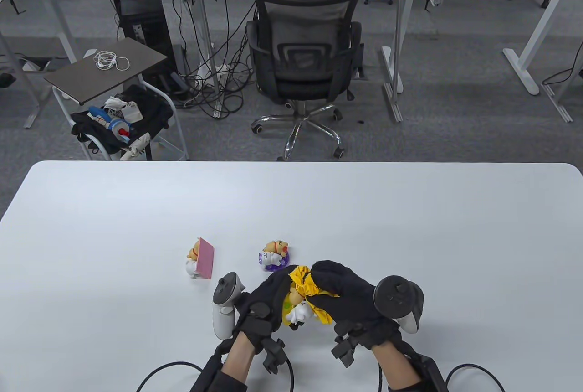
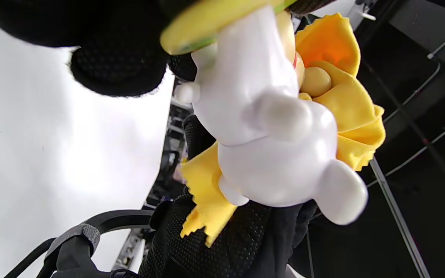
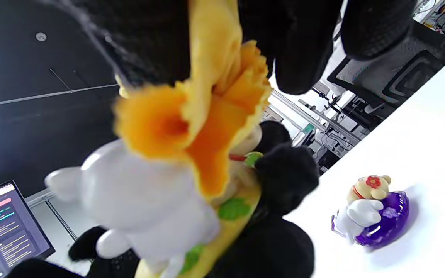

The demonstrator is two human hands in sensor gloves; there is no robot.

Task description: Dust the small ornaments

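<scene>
My left hand [image 1: 268, 296] grips a small white-bodied figurine [image 1: 298, 310] on a yellow base, lifted near the table's front edge. Seen from the left wrist, the figurine [image 2: 272, 139] fills the middle, white body toward the camera. My right hand [image 1: 346, 294] holds a bunched yellow cloth [image 1: 304, 283] against the figurine's head. From the right wrist the cloth [image 3: 207, 112] hangs over the figurine [image 3: 141, 200]. Two more ornaments stand on the table: one on a purple base [image 1: 274, 256], also caught by the right wrist camera [image 3: 373, 212], and one with a pink card [image 1: 201, 259].
The white table [image 1: 410, 228] stretches wide behind the ornaments. Beyond its far edge stand an office chair [image 1: 303, 68] with a seated person and a small cart [image 1: 114, 95] with a bag. A laptop screen [image 3: 6, 224] shows at the right wrist view's lower left.
</scene>
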